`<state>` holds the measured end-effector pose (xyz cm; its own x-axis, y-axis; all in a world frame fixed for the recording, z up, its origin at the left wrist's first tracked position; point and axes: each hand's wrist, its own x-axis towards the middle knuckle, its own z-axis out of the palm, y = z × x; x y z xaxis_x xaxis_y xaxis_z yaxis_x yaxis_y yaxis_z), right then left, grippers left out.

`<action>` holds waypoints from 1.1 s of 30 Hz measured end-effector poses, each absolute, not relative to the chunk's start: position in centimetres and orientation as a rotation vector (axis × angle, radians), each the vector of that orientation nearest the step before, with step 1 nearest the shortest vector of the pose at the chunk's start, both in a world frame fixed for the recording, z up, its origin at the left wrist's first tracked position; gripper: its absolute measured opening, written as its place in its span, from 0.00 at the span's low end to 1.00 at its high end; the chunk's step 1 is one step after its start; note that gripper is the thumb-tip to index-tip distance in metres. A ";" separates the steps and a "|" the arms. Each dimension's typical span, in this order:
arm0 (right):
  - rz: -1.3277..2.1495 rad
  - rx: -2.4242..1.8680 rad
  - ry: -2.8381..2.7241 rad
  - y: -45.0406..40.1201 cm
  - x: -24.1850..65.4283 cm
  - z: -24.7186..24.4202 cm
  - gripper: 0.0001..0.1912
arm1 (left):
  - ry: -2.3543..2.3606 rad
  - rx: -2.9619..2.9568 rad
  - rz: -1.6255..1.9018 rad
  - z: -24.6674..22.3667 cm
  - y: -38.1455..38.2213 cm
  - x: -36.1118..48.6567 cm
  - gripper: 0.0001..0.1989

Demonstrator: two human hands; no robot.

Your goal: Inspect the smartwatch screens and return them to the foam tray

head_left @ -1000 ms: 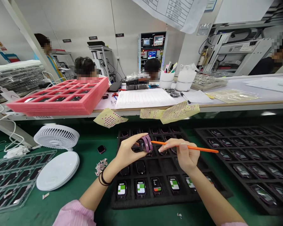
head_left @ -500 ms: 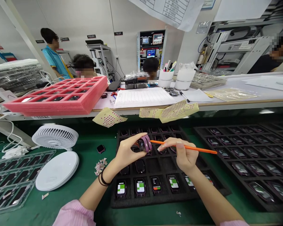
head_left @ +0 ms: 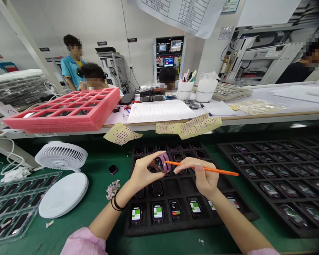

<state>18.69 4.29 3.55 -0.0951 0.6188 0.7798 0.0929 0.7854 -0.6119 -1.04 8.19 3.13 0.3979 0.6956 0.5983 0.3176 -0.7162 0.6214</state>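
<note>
Between thumb and fingers, my left hand grips a purple smartwatch body, tilted on edge above a black foam tray. My right hand is closed around a thin orange stick, pen-like in grip. The stick's tip meets the side of the watch. Below both hands, the tray's compartments hold several watches; in the front row a watch with a green and white screen is lit, and another watch shows a dark screen with text.
A second black tray of watches lies to the right. On the left stand a white fan and a clear tray of dark parts. A lone watch lies near paper scraps. Pink foam tray sits on the shelf; people are behind.
The orange stick and my right hand have moved slightly left, bringing the tip onto the watch's side. My left hand stays nearly still. A person in blue behind has shifted right.
</note>
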 end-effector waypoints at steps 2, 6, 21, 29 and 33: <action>0.474 -0.564 -1.631 4.3 18.7 3.5 0.21 | 0.872 2.256 1.253 3.1 8.2 -1.0 0.28; 0.462 -0.563 -1.645 4.3 18.7 3.5 0.20 | 0.875 2.272 1.256 3.1 8.2 -1.1 0.28; 0.689 -0.754 -1.310 5.0 18.4 3.6 0.13 | 0.958 2.307 1.246 3.4 8.7 -0.9 0.23; 1.180 -0.883 -1.355 6.7 16.0 2.3 0.24 | 0.958 2.339 1.213 2.8 8.2 -0.7 0.25; 1.291 -0.808 -1.201 6.3 16.2 3.1 0.24 | 0.841 2.221 1.275 3.4 7.5 -0.5 0.29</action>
